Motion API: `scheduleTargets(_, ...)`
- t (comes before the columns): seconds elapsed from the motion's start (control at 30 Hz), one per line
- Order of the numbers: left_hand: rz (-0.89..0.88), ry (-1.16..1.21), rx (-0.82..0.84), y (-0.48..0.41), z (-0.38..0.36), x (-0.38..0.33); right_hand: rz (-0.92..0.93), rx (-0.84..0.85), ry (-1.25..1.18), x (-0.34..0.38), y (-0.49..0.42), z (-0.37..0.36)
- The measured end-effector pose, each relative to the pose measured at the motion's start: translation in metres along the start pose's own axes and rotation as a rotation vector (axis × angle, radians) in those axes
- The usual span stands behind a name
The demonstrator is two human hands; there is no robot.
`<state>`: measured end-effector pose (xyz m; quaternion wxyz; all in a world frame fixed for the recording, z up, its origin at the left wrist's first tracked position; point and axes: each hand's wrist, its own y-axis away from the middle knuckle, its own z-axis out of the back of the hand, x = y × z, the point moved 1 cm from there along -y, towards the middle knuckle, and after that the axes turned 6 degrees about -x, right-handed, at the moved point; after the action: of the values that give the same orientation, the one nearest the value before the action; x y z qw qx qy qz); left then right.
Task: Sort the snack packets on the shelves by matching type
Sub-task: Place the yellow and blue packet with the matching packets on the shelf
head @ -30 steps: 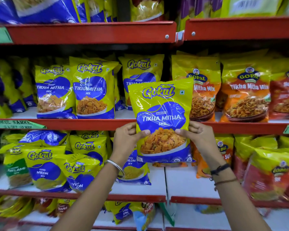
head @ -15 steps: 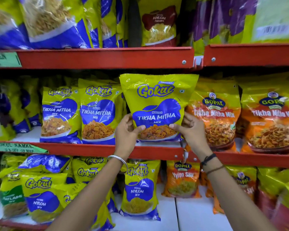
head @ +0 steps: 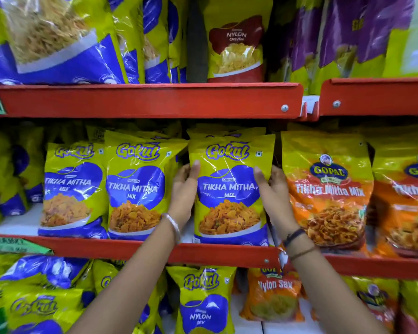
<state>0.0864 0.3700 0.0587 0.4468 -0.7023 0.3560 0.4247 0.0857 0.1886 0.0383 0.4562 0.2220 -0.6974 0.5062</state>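
Both hands grip one Gokul Tikha Mitha packet (head: 229, 189) by its side edges: left hand (head: 184, 189) on its left edge, right hand (head: 273, 191) on its right. Packet stands upright on the middle red shelf (head: 135, 249), just beside two matching Gokul packets (head: 136, 189) on its left, orange Gopal packets (head: 328, 189) on its right.

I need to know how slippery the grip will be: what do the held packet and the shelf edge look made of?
Held Gokul Tikha Mitha packet: seems thin glossy plastic film, judging by its creases and bright glare streaks. Red shelf edge: looks like painted sheet metal, smooth and semi-gloss, with a screw head near its end. Left hand and right hand grip the packet's sides.
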Motion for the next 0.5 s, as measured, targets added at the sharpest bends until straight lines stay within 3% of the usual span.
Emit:
scheduleTargets(0.2, -0.018, 0.061, -0.224, -0.042, -0.020, -0.013, 0.130, -0.231, 0.262, 0.028, -0.044, -0.014)
scheduleTargets(0.4, -0.036, 0.077, -0.228, -0.048, -0.021, -0.006, 0.143, -0.261, 0.354, 0.027, -0.044, -0.015)
scheduleTargets(0.5, -0.132, -0.084, -0.206, -0.038, -0.015, 0.001, 0.173, -0.232, 0.314, 0.021, -0.025, -0.009)
